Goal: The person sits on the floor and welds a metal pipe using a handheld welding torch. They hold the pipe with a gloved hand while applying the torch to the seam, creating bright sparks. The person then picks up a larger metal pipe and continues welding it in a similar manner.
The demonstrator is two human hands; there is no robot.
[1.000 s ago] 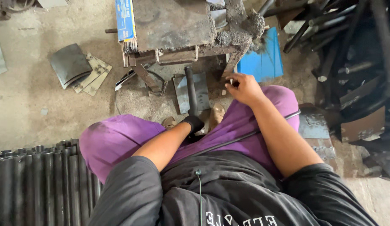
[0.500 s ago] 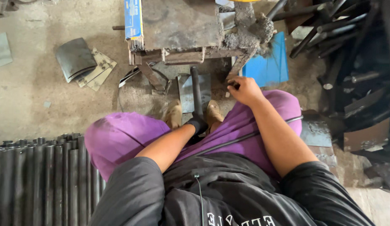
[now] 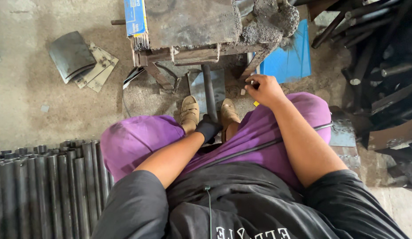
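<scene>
I sit in purple trousers, my tan shoes [image 3: 189, 113] on the concrete floor. My left hand [image 3: 208, 127], in a black glove, grips the near end of a dark metal rod [image 3: 209, 88]. The rod runs between my feet toward a rusty metal work stand [image 3: 192, 22]. My bare right hand [image 3: 264, 88] hovers above my right knee beside the stand's slanted leg, fingers curled. Whether it pinches something small is unclear. A black cable [image 3: 268, 144] crosses my lap.
A blue box of welding rods [image 3: 135, 17] sits on the stand's left edge, with crusted slag [image 3: 277, 17] at its right. Grey pipes [image 3: 46, 190] lie stacked at lower left. Curved dark plates [image 3: 73, 55] lie at upper left, a blue sheet [image 3: 288, 57] and scrap bars [image 3: 374, 53] at right.
The rod has come into view between my feet, held by my gloved left hand. My shoes now show. My right hand has stayed beside the stand's leg.
</scene>
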